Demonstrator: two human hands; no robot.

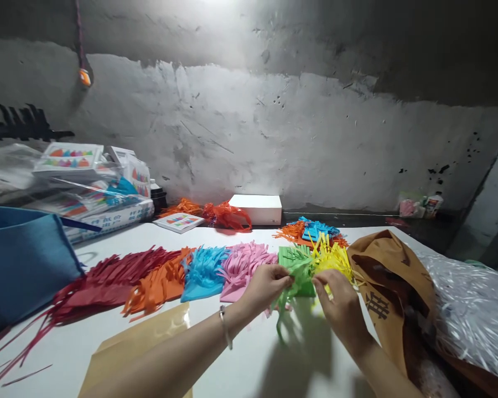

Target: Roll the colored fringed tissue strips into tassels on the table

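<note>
Green fringed tissue paper (299, 269) hangs between my hands, its loose strips dangling over the white tabletop. My left hand (269, 284), with a bracelet at the wrist, is closed in a pinch on its left side. On the other side, my right hand (339, 301) has thumb and fingers curled together at the edge of the green strips; its exact hold is partly hidden. Behind lies a flat green stack (292, 254). A yellow fringed pile (332, 258) is just beyond my right hand, and a pink fringed pile (244, 265) is beside my left.
Blue (205, 271), orange (157, 282) and dark red (116, 279) fringed piles continue leftward. A blue fabric bin (25, 265) stands far left. Brown paper (141, 342) lies under my left forearm. A brown bag (390, 276) and clear plastic strips (473, 304) sit right; a white box (255, 210) is behind.
</note>
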